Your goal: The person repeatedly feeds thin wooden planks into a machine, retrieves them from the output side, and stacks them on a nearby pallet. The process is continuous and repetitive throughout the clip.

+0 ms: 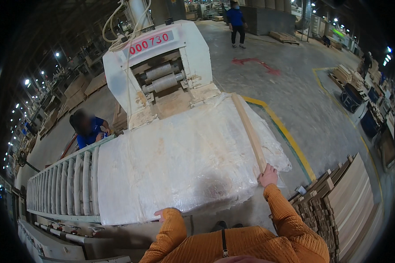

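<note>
My right hand (pixel 268 176) is closed around the near end of a long, narrow wooden strip (pixel 249 131). The strip lies along the right side of a table wrapped in clear plastic (pixel 175 166), its far end close to the machine. At the table's near edge rests my left hand (pixel 161 215), mostly covered by its orange sleeve. The fingers that show are stretched out against the plastic, and nothing is seen in them. Beyond the table stands a white machine (pixel 200 57) with metal rollers (pixel 164 82) in its opening.
A roller conveyor (pixel 61 186) adjoins the table's left side. A person in blue (pixel 88 131) crouches behind it; another person (pixel 235 19) stands far back. Stacked wooden strips (pixel 322 210) and boards (pixel 355 197) are at my right. A yellow floor line (pixel 289 140) runs past the table.
</note>
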Demonstrator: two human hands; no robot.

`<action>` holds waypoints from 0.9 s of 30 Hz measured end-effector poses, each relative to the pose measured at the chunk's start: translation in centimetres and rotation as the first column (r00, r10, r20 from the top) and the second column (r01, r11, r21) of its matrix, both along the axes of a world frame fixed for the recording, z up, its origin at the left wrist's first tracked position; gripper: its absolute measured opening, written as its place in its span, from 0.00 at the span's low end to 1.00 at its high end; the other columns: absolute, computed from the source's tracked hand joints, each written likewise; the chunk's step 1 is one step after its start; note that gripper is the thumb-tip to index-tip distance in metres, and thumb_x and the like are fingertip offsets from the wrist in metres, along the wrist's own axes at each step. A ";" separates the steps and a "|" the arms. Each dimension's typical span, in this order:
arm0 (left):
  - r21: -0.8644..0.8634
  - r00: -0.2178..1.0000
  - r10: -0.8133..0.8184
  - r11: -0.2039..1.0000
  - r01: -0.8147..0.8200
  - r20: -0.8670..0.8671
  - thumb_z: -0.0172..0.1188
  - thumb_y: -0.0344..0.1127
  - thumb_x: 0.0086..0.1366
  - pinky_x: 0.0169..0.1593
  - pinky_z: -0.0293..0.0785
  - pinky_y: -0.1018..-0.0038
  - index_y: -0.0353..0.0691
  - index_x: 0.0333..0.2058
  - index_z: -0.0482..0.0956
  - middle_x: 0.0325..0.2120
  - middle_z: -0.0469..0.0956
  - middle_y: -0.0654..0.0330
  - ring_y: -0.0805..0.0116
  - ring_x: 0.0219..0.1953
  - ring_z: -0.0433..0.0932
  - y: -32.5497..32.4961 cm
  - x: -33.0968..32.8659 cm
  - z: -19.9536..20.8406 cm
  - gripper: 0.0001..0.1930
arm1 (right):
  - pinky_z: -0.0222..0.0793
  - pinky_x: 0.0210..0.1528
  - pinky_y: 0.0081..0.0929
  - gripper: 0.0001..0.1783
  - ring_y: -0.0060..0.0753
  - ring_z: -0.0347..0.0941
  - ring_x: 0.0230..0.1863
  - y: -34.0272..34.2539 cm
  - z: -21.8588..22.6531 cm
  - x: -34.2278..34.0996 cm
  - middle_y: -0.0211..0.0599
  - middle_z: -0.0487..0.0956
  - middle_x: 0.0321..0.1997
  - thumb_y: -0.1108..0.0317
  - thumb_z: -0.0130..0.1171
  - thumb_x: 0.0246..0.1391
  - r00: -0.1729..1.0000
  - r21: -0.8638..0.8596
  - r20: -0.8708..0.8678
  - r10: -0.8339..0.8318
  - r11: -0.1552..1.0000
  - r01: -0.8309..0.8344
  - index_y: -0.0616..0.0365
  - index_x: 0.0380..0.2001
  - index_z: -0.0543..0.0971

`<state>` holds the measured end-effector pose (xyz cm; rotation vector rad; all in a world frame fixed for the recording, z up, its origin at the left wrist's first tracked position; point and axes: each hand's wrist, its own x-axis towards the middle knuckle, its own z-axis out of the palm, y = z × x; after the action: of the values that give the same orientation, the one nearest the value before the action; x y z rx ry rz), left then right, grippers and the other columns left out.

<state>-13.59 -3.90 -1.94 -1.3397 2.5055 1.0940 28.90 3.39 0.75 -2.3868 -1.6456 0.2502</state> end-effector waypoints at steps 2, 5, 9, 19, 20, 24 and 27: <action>-0.135 0.995 0.056 0.989 -0.067 -0.082 0.36 0.67 0.61 0.54 0.65 0.55 0.34 0.46 0.74 0.43 0.77 0.45 0.48 0.47 0.74 0.4 0.1 0.2 0.38 | 0.69 0.47 0.45 0.28 0.51 0.65 0.51 0.0 0.0 0.0 0.46 0.70 0.47 0.65 0.57 0.41 1.000 0.051 0.003 0.022 0.998 -0.022 0.58 0.48 0.64; -0.159 0.989 0.094 0.981 -0.111 -0.112 0.36 0.67 0.61 0.54 0.65 0.54 0.34 0.46 0.74 0.42 0.77 0.44 0.47 0.47 0.74 0.8 0.2 0.5 0.39 | 0.69 0.47 0.45 0.27 0.51 0.65 0.51 0.0 -0.1 0.0 0.46 0.70 0.47 0.65 0.57 0.41 0.999 0.094 0.004 0.033 0.995 -0.033 0.58 0.47 0.64; -0.020 0.993 0.102 0.994 -0.103 -0.057 0.36 0.67 0.61 0.54 0.66 0.54 0.34 0.46 0.74 0.42 0.77 0.44 0.46 0.47 0.74 0.8 0.3 0.6 0.38 | 0.70 0.46 0.45 0.26 0.51 0.65 0.50 -0.1 -0.1 0.1 0.46 0.70 0.47 0.66 0.57 0.41 1.000 0.038 -0.022 0.007 0.999 -0.006 0.58 0.46 0.64; -0.082 0.988 0.105 0.990 -0.115 -0.117 0.38 0.66 0.60 0.53 0.65 0.54 0.36 0.47 0.74 0.43 0.76 0.44 0.47 0.47 0.74 0.7 0.4 0.8 0.37 | 0.70 0.45 0.44 0.25 0.50 0.65 0.50 0.0 0.1 -0.1 0.46 0.71 0.45 0.66 0.57 0.40 0.999 0.078 0.017 0.032 0.996 -0.033 0.58 0.44 0.65; -0.064 0.989 0.106 0.992 -0.113 -0.102 0.38 0.66 0.60 0.54 0.65 0.53 0.36 0.47 0.74 0.43 0.76 0.44 0.47 0.47 0.74 0.6 0.3 0.8 0.37 | 0.70 0.45 0.44 0.25 0.50 0.65 0.50 0.0 0.1 -0.1 0.46 0.71 0.45 0.66 0.56 0.40 0.999 0.070 0.023 0.031 0.997 -0.032 0.59 0.44 0.65; -0.009 0.996 0.084 0.996 -0.084 0.000 0.39 0.67 0.60 0.54 0.64 0.53 0.38 0.48 0.73 0.45 0.76 0.46 0.47 0.48 0.74 0.6 0.2 0.8 0.37 | 0.70 0.45 0.44 0.25 0.51 0.65 0.50 0.1 0.1 -0.1 0.46 0.71 0.45 0.65 0.56 0.40 1.000 0.005 0.008 0.005 1.000 -0.005 0.59 0.45 0.65; -0.039 0.996 0.083 0.996 -0.084 -0.019 0.39 0.67 0.59 0.54 0.64 0.53 0.38 0.49 0.73 0.45 0.76 0.46 0.47 0.48 0.74 0.6 0.2 0.7 0.37 | 0.70 0.45 0.44 0.25 0.51 0.65 0.50 0.1 0.0 -0.1 0.46 0.71 0.45 0.65 0.57 0.40 1.000 0.012 0.013 0.008 1.000 -0.008 0.59 0.45 0.65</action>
<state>-13.38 -3.32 -1.21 -1.4644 2.5171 1.0812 28.84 3.48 0.78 -2.3787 -1.6582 0.2259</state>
